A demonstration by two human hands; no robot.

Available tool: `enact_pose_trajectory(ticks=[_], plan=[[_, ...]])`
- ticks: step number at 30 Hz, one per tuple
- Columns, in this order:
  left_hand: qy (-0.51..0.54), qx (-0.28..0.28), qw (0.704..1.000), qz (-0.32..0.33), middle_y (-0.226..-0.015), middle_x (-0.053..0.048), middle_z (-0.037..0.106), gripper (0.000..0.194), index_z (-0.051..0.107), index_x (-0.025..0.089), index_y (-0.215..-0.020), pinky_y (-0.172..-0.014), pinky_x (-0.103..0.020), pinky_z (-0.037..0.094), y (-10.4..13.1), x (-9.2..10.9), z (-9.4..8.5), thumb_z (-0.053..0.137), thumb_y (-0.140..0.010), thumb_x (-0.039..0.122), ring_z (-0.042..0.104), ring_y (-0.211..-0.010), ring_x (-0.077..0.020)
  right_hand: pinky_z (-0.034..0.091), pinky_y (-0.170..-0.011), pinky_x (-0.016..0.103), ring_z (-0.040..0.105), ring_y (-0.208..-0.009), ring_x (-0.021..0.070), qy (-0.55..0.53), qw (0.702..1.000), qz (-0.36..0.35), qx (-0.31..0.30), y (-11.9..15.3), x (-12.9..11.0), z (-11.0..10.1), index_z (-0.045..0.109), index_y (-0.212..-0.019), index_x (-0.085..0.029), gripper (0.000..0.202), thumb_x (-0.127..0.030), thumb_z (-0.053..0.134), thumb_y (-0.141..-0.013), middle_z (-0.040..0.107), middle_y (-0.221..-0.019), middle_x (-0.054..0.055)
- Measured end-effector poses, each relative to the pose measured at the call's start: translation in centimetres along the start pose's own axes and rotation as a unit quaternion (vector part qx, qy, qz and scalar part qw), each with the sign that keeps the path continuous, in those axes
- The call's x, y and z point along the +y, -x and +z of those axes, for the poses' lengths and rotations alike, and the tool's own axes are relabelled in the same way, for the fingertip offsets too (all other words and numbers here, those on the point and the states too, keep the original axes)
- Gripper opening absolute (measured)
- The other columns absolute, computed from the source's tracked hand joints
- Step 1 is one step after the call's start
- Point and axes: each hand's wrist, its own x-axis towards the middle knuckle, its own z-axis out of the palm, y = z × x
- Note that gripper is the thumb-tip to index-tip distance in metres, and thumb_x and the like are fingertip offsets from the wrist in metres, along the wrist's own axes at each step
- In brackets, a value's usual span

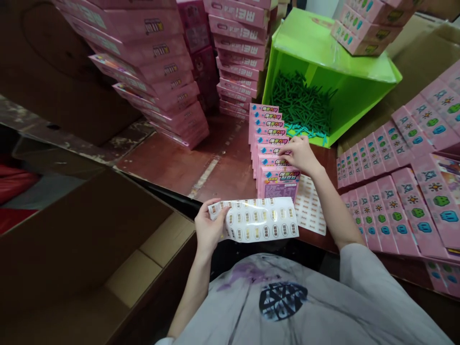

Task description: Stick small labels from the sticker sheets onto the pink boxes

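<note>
My left hand (209, 225) pinches the left end of a white sticker sheet (257, 219) printed with rows of oval gold labels. The sheet is held up in front of the table edge, over my lap. My right hand (299, 154) is at a row of pink boxes (268, 136) standing one behind another, its fingertips pressed together against the front of one in the middle. Whether a small label is between those fingers is too small to see. A second sticker sheet (312, 206) lies on the table under my right forearm.
Tall stacks of pink boxes (158, 62) rise at the back left. A bright green bin (336, 57) lies on its side with many green sticks (304, 103) inside. More pink boxes (391, 206) stand in rows at the right. An open cardboard carton (82, 239) is at the lower left.
</note>
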Motion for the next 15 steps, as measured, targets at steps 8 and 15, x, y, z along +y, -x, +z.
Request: enact_pose_trajectory(ticks=[8,15], plan=[[-0.004,-0.01,1.0,0.002,-0.076,-0.002,0.067,0.039,0.066,0.016,-0.096,-0.059,-0.022,0.049,0.3,0.1,0.2,0.078,-0.063,0.034,0.061,-0.065,-0.0138,0.029,-0.101,0.052,0.062,-0.095,0.024,0.046,0.998,0.002,0.035,1.6,-1.1,0.5,0.067,-0.122,-0.031,0.047,-0.017,0.073,-0.077,0.072,-0.111,0.004],[-0.036,0.025,0.994,0.1,-0.082,-0.001,0.066,0.033,0.067,0.018,-0.095,-0.059,-0.021,0.048,0.2,2.0,1.1,0.076,-0.068,0.034,0.06,-0.066,-0.0119,0.045,-0.081,0.033,0.066,-0.082,0.0173,-0.118,0.965,-0.106,-0.209,4.9,-6.7,-2.5,0.073,-0.107,-0.024,0.026,-0.019,0.062,-0.085,0.075,-0.089,0.001]])
